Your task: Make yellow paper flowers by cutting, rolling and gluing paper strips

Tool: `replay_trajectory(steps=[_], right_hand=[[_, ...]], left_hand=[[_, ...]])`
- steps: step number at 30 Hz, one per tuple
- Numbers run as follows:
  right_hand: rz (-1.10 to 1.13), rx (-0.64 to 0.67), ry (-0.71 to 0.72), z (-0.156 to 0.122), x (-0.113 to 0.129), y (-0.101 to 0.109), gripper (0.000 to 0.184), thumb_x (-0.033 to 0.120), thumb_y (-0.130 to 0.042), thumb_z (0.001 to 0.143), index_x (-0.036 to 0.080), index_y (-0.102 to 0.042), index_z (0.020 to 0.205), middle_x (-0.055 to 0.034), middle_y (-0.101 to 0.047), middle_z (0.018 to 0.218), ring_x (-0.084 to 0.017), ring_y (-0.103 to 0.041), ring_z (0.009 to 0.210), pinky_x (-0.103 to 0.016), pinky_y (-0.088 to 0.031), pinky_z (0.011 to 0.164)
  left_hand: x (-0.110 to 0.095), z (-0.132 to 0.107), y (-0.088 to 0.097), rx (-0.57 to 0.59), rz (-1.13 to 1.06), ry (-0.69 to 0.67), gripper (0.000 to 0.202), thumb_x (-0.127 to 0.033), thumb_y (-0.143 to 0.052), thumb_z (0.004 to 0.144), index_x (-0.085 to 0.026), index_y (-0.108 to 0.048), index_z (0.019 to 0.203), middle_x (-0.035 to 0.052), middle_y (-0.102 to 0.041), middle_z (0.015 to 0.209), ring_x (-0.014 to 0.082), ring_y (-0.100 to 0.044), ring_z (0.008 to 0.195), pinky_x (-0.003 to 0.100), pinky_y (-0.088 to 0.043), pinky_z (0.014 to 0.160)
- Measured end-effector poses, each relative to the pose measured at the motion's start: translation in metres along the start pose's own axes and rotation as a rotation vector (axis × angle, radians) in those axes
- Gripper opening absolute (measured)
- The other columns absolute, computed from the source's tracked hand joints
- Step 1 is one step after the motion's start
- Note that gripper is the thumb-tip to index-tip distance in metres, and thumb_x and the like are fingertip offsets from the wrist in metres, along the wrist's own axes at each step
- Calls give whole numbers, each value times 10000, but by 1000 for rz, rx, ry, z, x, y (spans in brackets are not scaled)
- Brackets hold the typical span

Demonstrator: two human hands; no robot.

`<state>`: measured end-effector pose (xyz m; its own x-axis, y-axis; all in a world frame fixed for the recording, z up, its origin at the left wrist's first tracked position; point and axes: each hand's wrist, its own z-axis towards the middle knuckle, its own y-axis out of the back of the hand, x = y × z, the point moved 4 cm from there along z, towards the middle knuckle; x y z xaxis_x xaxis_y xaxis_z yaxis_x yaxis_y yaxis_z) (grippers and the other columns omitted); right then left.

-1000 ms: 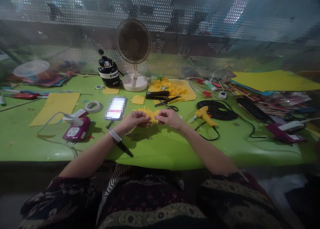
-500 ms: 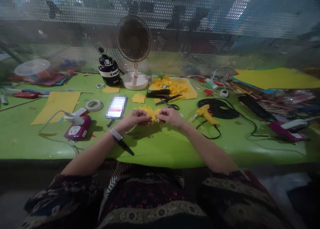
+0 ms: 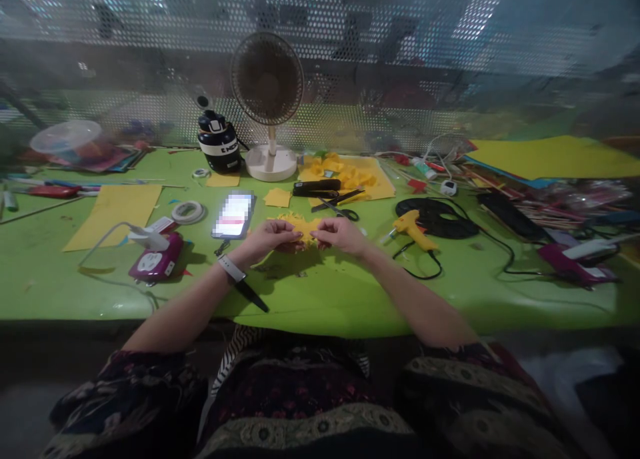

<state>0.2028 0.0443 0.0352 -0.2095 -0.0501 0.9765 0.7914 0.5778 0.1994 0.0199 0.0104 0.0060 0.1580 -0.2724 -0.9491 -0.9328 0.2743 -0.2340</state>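
Note:
Between my two hands is a piece of yellow paper (image 3: 310, 228) with a frayed, fringed edge. My left hand (image 3: 276, 235) pinches it from the left, thumb on top. On the other side my right hand (image 3: 337, 235) grips its right edge between thumb and fingers. The fingertips partly cover the paper. Just beyond lie scissors (image 3: 345, 211) with dark handles and a black stapler (image 3: 316, 188). A small stack of yellow paper pieces (image 3: 277, 197) rests behind my left hand. Yellow paper flowers or curls (image 3: 350, 172) lie on a yellow sheet at the back.
A phone (image 3: 234, 213) and a tape roll (image 3: 188, 211) lie left, near a purple power strip (image 3: 156, 257). To the right are a yellow glue gun (image 3: 414, 229) and a coiled black cable (image 3: 440, 217). A fan (image 3: 270, 162) and a dark bottle (image 3: 219, 145) stand behind.

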Motion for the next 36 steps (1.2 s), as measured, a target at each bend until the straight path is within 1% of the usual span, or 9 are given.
replay_trajectory(steps=[5,9,16,20,24,27,30,36], right_hand=[[-2,-3,-25,1,-1,-1,305,391,-812,701,164,-611,668,19,-632,569,-89,-565,529,-238,-490,572],[-2,-8,-16,0,-1,-2,291,376,-806,710,166,-610,663,19,-629,565,-91,-564,526,-240,-495,573],[-18,-7,-14,-3,3,-3,250,335,-785,750,164,-619,676,15,-639,588,-92,-575,544,-237,-501,587],[-4,-20,-17,-2,2,-3,256,331,-788,746,161,-612,672,21,-628,569,-89,-571,535,-236,-501,586],[-5,-26,-7,-1,1,-3,258,341,-785,748,162,-614,674,18,-635,576,-90,-574,538,-239,-505,586],[-12,-24,-12,-2,1,-3,252,340,-783,750,163,-617,682,17,-636,580,-92,-579,543,-240,-506,588],[-19,-21,-11,-2,2,-4,251,344,-781,754,163,-621,687,13,-642,593,-93,-585,553,-241,-508,595],[-25,-20,0,-2,1,-3,275,378,-786,745,169,-618,687,13,-641,595,-96,-583,558,-248,-510,598]], left_hand=[[2,1,2,6,35,-2,296,-339,-832,743,-106,-695,864,101,-772,866,121,-726,730,250,-593,738],[1,0,1,-11,55,-5,308,-375,-813,761,-104,-701,858,104,-769,853,119,-722,714,250,-593,733],[0,-2,-1,-32,59,-14,350,-433,-810,752,-109,-708,836,89,-766,825,124,-717,695,260,-599,734],[0,-2,-2,-25,59,-5,334,-388,-839,727,-116,-702,865,86,-773,856,129,-724,718,252,-596,713],[0,-2,-3,-43,52,1,301,-333,-857,710,-116,-693,838,87,-776,860,117,-718,707,253,-594,729],[0,-2,-2,-51,54,3,284,-327,-848,722,-116,-692,831,85,-774,836,116,-716,702,259,-594,741],[0,-2,-2,-33,50,0,281,-340,-837,736,-117,-694,830,81,-769,814,119,-720,711,263,-594,751],[2,-1,0,-8,56,-13,315,-383,-820,752,-107,-692,833,100,-768,829,135,-729,741,280,-598,767]])
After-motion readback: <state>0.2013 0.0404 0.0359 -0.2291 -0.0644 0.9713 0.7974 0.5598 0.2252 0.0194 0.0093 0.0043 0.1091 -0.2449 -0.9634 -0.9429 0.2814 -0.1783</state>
